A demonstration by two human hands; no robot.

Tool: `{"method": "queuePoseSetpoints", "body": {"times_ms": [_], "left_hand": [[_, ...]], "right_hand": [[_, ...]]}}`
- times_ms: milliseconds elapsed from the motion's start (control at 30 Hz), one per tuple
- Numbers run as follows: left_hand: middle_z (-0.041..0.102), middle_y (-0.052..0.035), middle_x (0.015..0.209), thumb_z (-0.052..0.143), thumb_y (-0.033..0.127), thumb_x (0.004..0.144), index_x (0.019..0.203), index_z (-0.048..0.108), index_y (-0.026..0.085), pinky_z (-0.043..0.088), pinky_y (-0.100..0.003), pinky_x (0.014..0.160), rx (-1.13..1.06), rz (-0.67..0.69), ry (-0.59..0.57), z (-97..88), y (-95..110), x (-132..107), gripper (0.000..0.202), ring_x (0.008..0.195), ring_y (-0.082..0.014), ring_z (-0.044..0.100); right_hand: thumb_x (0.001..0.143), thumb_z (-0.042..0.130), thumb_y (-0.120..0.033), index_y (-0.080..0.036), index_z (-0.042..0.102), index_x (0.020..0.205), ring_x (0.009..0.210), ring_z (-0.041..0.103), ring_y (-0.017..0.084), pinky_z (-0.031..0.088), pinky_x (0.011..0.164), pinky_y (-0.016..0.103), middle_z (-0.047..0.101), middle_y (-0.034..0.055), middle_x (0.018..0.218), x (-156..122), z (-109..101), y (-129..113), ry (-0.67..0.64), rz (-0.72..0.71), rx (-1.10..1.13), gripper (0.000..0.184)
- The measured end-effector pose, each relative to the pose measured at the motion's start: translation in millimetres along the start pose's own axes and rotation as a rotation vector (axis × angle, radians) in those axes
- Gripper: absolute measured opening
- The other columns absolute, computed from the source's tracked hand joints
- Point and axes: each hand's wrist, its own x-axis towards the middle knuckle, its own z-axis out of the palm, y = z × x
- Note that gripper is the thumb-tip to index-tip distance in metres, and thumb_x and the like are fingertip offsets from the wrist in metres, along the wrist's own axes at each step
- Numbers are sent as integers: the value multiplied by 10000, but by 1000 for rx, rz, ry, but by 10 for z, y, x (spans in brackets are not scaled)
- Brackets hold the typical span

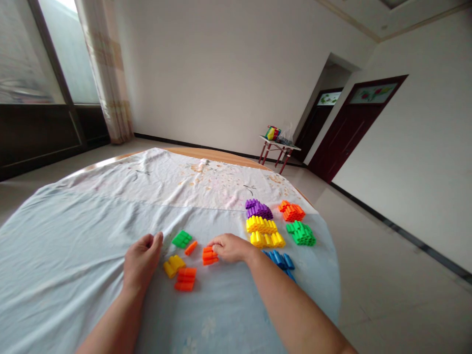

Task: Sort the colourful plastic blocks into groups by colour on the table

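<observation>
My right hand (pixel 230 247) pinches the edge of an orange block of joined plastic tubes (pixel 209 256) at the middle of the cloth. To the left, my left hand (pixel 142 258) is curled closed, and whatever may be inside its fingers is hidden. Between the hands lie a green tube block (pixel 182 239), a single orange tube (pixel 191 248), a yellow tube block (pixel 174 266) and another orange tube block (pixel 186 279). Beyond my right wrist are stacked purple tubes (pixel 259 210), yellow tubes (pixel 261 225), orange tubes (pixel 294 212) and green tubes (pixel 302 233). My right forearm partly covers blue tubes (pixel 279 259).
A wrinkled, pale blue and white floral tablecloth (pixel 92 221) covers the round table, whose wooden rim (pixel 217 156) shows at the far side. Farther back, a small side table (pixel 282 144) holds a colourful bag (pixel 273 132) and a clear plastic bag.
</observation>
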Motion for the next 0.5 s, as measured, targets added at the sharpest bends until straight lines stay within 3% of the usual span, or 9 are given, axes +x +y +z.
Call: {"method": "queuePoseSetpoints", "body": {"times_ms": [33, 167, 233, 400, 500], "left_hand": [[354, 41, 440, 420, 511, 742, 550, 473, 188, 276, -248, 495, 1, -1, -2, -5, 8, -5, 379, 489, -121, 373], [355, 40, 433, 419, 500, 748, 548, 478, 185, 283, -241, 497, 17, -2, -2, -26, 21, -17, 378, 490, -118, 373], [353, 43, 425, 420, 492, 751, 563, 497, 182, 283, -237, 498, 35, -3, -10, -34, 16, -11, 371, 489, -116, 376], [406, 43, 397, 449, 472, 727, 594, 538, 191, 309, -236, 504, 97, -22, -57, -36, -31, 48, 324, 503, -141, 449], [428, 48, 379, 440, 501, 722, 610, 560, 205, 318, -235, 485, 125, -7, -60, -12, -110, 103, 338, 488, -152, 473]], "right_hand": [[817, 426, -155, -182, 662, 1052, 943, 621, 167, 458, 822, 247, 687, 48, 1028, 4, 0, 14, 14, 21, -17, 334], [828, 456, -166, -150, 620, 1109, 1016, 577, 176, 419, 912, 272, 648, 99, 1071, 2, 30, 30, 318, 58, -91, 326], [838, 487, -222, -159, 614, 1104, 1032, 561, 189, 414, 928, 296, 633, 105, 1066, -34, 56, 9, 389, 67, -120, 301], [741, 602, -533, -189, 642, 1003, 956, 577, 248, 469, 837, 357, 628, 98, 980, -88, 197, -52, 283, 89, -187, 434], [737, 607, -508, -185, 646, 975, 936, 578, 249, 467, 831, 357, 631, 95, 958, -58, 259, -35, 279, 40, -233, 404]]}}
